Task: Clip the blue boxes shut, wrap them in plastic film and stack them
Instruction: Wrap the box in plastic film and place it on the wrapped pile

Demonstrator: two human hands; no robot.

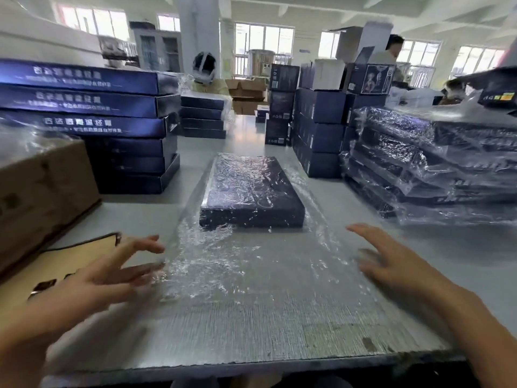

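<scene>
Blue box under plastic film on worktop | left hand, right hand spread, empty | grip both film edges evenly, pull taut.

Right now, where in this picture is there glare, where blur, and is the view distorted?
Head view: glare sparkles on the plastic film over the wrapped blue box; the left hand and right hand are motion-blurred; the far windows are blown out; the wide lens bends the table edge.
</scene>
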